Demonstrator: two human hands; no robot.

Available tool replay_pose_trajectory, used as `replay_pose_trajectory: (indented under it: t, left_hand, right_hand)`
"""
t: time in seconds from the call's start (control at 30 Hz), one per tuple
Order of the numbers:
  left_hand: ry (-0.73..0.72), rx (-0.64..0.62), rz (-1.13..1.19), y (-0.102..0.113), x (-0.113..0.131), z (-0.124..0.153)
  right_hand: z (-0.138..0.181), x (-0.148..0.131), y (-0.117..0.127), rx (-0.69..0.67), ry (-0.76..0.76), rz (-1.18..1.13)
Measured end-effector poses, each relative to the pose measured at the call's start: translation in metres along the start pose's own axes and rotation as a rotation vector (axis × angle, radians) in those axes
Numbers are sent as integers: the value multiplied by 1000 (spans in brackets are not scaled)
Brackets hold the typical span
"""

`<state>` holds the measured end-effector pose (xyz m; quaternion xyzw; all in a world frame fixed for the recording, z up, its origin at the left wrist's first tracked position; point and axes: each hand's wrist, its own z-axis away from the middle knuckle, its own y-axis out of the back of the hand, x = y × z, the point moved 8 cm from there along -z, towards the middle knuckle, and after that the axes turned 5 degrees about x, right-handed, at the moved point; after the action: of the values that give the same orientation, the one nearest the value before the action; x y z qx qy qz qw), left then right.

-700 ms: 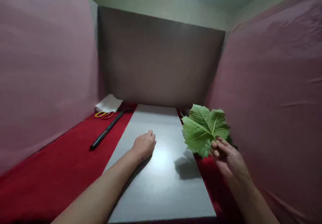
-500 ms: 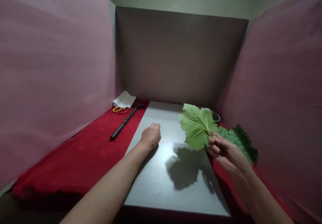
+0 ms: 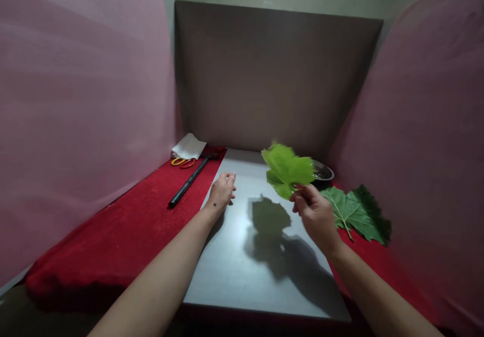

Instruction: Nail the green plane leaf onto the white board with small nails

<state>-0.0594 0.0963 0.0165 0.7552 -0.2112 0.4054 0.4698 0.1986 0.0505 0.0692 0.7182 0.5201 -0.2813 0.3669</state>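
Right hand (image 3: 315, 213) holds one green leaf (image 3: 287, 169) above the grey board (image 3: 242, 281).

The right hand's fingers are pinched closed on the base of the leaf, and the blade stands up and tilts away from the camera, blurred. Compared with 0.5 s ago, hand and leaf have shifted left, from the board's right edge to a position over its far right part, and the leaf's shadow falls nearer the board's centre. The left hand (image 3: 222, 190) remains palm-down on the board near its left edge, fingers loosely curled, holding nothing. More leaves (image 3: 355, 211) lie on the red cloth (image 3: 113, 236) right of the board, now fully uncovered, near a bowl (image 3: 324, 171).
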Motion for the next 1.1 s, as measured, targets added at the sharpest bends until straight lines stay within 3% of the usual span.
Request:
replay_pose_trajectory:
  t: [0.1,0.2,0.3,0.37,0.43,0.5,0.6,0.67,0.73,0.83,0.9,1.0,1.1]
  left_hand:
    - [14,-46,115,-2,1,-2]
    - [-2,-102,148,-7,-1,-4]
    - [-64,-115,96,-12,-2,-3]
    - [-137,-118,24,-15,1,0]
    - [-227,-121,-68,-19,7,5]
    - [-331,-121,-160,-23,17,12]
    - [-530,-153,-272,-33,40,30]
    - [-665,-192,-337,-41,57,45]
    - [-768,-217,-399,-50,71,57]
    - [-853,-218,-486,-64,85,62]
    - [-882,-210,-534,-75,89,59]
    - [-918,-198,-581,-89,93,51]
    - [-941,-155,-592,-95,101,48]
  right_hand:
    - [8,-9,-27,-158,264,354]
    - [16,1,-30,-309,292,469]
    - [12,28,15,-231,174,697]
    - [10,61,61,-144,-39,999]
    - [13,95,96,-185,-256,1244]
    - [16,117,110,-289,-323,1340]
    - [16,131,111,-367,-314,1322]
    - [13,130,113,-351,-306,1277]
    - [7,118,126,-225,-301,1175]
    - [7,90,168,173,-334,821]
    - [19,75,195,420,-366,417]
    - [35,58,207,523,-326,-299]
    - [53,45,210,513,-318,-508]
